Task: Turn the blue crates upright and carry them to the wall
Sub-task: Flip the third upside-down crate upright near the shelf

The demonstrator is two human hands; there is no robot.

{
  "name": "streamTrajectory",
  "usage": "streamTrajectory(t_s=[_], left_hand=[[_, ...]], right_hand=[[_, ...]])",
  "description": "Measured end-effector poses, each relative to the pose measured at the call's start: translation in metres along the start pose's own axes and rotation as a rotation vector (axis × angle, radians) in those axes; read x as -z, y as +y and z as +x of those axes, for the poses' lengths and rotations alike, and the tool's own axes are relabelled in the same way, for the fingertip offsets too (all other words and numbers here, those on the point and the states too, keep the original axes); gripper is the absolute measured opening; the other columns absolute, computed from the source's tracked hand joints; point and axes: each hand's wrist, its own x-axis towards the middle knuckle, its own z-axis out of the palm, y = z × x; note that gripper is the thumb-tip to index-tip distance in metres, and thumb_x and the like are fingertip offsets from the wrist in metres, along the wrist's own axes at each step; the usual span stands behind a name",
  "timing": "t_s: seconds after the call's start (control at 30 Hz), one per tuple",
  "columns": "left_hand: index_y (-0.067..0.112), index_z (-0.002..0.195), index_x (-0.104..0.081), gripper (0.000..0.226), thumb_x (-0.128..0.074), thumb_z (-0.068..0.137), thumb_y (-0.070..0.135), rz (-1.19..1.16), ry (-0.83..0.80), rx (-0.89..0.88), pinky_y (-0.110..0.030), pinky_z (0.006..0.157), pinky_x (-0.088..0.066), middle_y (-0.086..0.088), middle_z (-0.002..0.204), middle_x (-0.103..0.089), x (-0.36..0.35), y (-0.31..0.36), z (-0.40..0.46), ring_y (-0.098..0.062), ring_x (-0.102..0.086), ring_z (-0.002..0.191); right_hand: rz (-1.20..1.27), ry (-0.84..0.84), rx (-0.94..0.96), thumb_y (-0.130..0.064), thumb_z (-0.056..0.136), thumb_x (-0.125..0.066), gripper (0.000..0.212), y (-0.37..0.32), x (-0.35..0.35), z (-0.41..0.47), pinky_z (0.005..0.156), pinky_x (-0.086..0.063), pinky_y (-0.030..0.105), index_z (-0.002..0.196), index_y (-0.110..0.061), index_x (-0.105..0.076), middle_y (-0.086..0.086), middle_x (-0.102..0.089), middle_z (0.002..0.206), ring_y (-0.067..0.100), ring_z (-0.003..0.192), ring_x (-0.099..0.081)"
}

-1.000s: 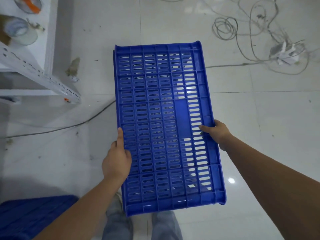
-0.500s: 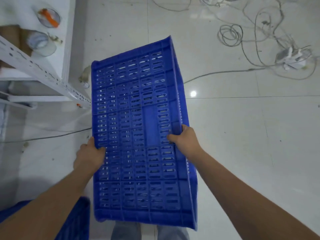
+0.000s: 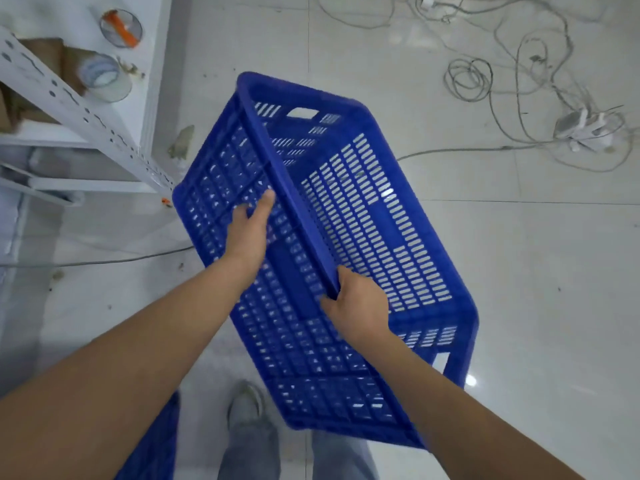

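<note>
A large blue slotted crate (image 3: 363,216) is held in the air over the tiled floor, tipped on its long side so its open inside faces right. My left hand (image 3: 251,226) presses flat against the crate's outer long wall. My right hand (image 3: 360,306) is closed around the crate's near long rim. A second blue crate (image 3: 152,445) shows partly at the bottom left, mostly hidden under my left forearm.
A white metal shelf rack (image 3: 86,109) with jars and cardboard stands at the left. Loose cables (image 3: 467,81) and a white power strip (image 3: 585,129) lie on the floor at the upper right. A cable (image 3: 104,261) runs across the floor at the left. My feet are below the crate.
The crate has rolled from bottom-up onto its side, now showing its open inside. My left hand slid onto the outer wall and my right hand shifted to grip the rim.
</note>
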Motion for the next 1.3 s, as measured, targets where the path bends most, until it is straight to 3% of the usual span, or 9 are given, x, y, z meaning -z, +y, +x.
streamTrajectory(t_s=[0.13, 0.23, 0.33, 0.57, 0.73, 0.87, 1.0, 1.13, 1.3], left_hand=[[0.031, 0.143, -0.04, 0.138, -0.057, 0.022, 0.094, -0.282, 0.058, 0.292, -0.055, 0.09, -0.046, 0.0, 0.137, -0.053, 0.01, 0.003, 0.001, -0.032, -0.054, 0.118], [0.025, 0.122, -0.057, 0.082, -0.069, 0.054, 0.069, -0.339, 0.08, 0.348, -0.053, 0.079, -0.048, -0.003, 0.122, -0.06, 0.013, -0.009, -0.001, -0.031, -0.058, 0.109], [0.017, 0.101, -0.054, 0.018, -0.054, 0.084, 0.018, -0.387, 0.184, 0.399, -0.058, 0.084, -0.052, -0.012, 0.118, -0.056, 0.016, -0.03, 0.004, -0.034, -0.058, 0.107], [0.012, 0.075, -0.045, 0.021, -0.043, 0.092, 0.0, -0.735, 0.229, 0.546, -0.044, 0.095, -0.049, -0.009, 0.084, -0.047, 0.02, -0.099, -0.026, -0.026, -0.051, 0.078], [0.009, 0.074, -0.046, 0.021, -0.042, 0.092, 0.0, -0.815, 0.221, 0.621, -0.032, 0.041, -0.056, -0.008, 0.079, -0.051, 0.025, -0.145, -0.023, -0.021, -0.051, 0.071], [0.007, 0.076, -0.047, 0.019, -0.044, 0.094, -0.001, -0.721, 0.209, 0.664, -0.028, 0.037, -0.053, -0.011, 0.071, -0.057, 0.033, -0.16, -0.018, -0.018, -0.052, 0.07], [0.006, 0.079, -0.048, 0.017, -0.05, 0.094, 0.002, -0.61, 0.237, 0.764, -0.025, 0.028, -0.048, -0.011, 0.078, -0.056, 0.039, -0.179, -0.019, -0.021, -0.054, 0.068], [0.004, 0.084, -0.051, 0.011, -0.055, 0.094, 0.009, -0.486, 0.222, 0.858, -0.026, 0.031, -0.05, -0.016, 0.081, -0.059, 0.046, -0.209, -0.02, -0.025, -0.058, 0.069], [0.0, 0.088, -0.055, 0.016, -0.054, 0.095, 0.014, -0.278, 0.186, 0.918, -0.034, 0.053, -0.055, -0.02, 0.083, -0.063, 0.055, -0.234, -0.023, -0.027, -0.062, 0.072]], right_hand=[[-0.189, 0.019, 0.167, -0.022, 0.087, -0.058, 0.026, 0.015, -0.001, -0.006, 0.043, -0.016, 0.022, 0.08, -0.016, -0.034, -0.006, -0.021, 0.06, 0.018, 0.053, -0.03], [-0.337, 0.014, 0.329, -0.017, 0.051, -0.084, 0.048, 0.022, -0.001, -0.005, 0.04, 0.001, 0.017, 0.063, -0.019, -0.038, -0.007, -0.019, 0.051, 0.016, 0.044, -0.027], [-0.374, -0.039, 0.409, -0.009, 0.052, -0.083, 0.029, 0.039, -0.01, 0.001, 0.037, -0.016, 0.02, 0.067, -0.009, -0.058, 0.006, -0.051, 0.051, 0.026, 0.047, -0.053], [-0.44, -0.232, 0.442, -0.022, 0.021, -0.091, 0.046, 0.056, -0.039, 0.004, 0.035, -0.029, 0.014, 0.059, -0.023, -0.065, -0.008, -0.057, 0.049, 0.013, 0.046, -0.058], [-0.552, -0.23, 0.488, -0.015, 0.018, -0.088, 0.05, 0.073, -0.062, 0.004, 0.041, -0.043, 0.017, 0.065, -0.023, -0.07, -0.008, -0.062, 0.054, 0.014, 0.052, -0.062], [-0.598, -0.231, 0.478, -0.017, 0.016, -0.087, 0.05, 0.076, -0.08, 0.004, 0.038, -0.043, 0.02, 0.062, -0.024, -0.07, -0.007, -0.06, 0.051, 0.014, 0.049, -0.061], [-0.581, -0.33, 0.418, -0.015, 0.057, -0.081, 0.048, 0.079, -0.101, -0.005, 0.069, -0.052, 0.031, 0.103, -0.017, -0.067, 0.004, -0.068, 0.093, 0.023, 0.09, -0.064], [-0.593, -0.474, 0.293, -0.005, 0.081, -0.063, 0.055, 0.09, -0.131, -0.018, 0.097, -0.041, 0.041, 0.132, -0.013, -0.045, 0.011, -0.05, 0.129, 0.03, 0.12, -0.046], [-0.599, -0.614, 0.19, -0.005, 0.089, -0.053, 0.054, 0.098, -0.153, -0.028, 0.107, -0.033, 0.043, 0.14, -0.013, -0.034, 0.011, -0.038, 0.143, 0.031, 0.133, -0.034]])
